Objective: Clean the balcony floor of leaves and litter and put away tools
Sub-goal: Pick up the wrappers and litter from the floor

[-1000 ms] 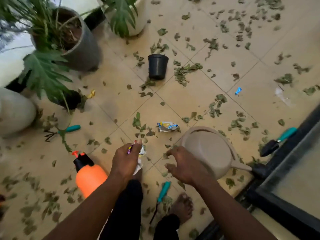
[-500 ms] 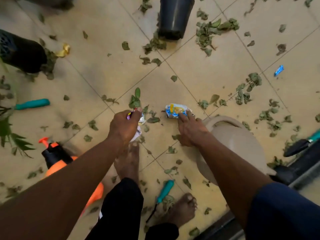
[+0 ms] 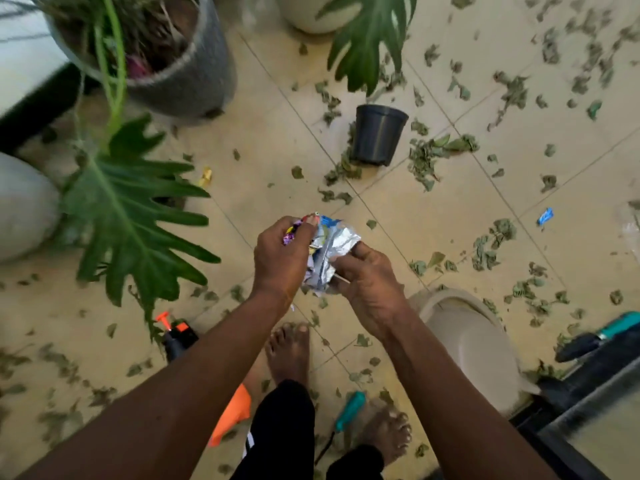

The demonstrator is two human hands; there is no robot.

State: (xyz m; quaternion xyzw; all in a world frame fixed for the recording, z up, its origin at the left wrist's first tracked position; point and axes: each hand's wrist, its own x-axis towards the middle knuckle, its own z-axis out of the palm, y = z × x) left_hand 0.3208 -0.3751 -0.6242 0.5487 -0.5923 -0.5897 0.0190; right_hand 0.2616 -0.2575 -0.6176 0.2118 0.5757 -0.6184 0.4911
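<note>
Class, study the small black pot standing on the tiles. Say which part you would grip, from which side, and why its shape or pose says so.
Grip the black pot by its rim, probably from above: it stands upright, mouth up, its wall narrows toward the base, and leaves crowd its foot. The left hand and right hand hold crumpled wrappers, so free one first.

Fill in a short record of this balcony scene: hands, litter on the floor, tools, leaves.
Left hand: grips foil wrapper
Right hand: pinches the same wrapper
Floor litter: blue wrapper, yellow wrapper
Tools: sprayer, watering can, teal-handled tool, trowel
Leaves: scattered widely, not yet gathered
</note>
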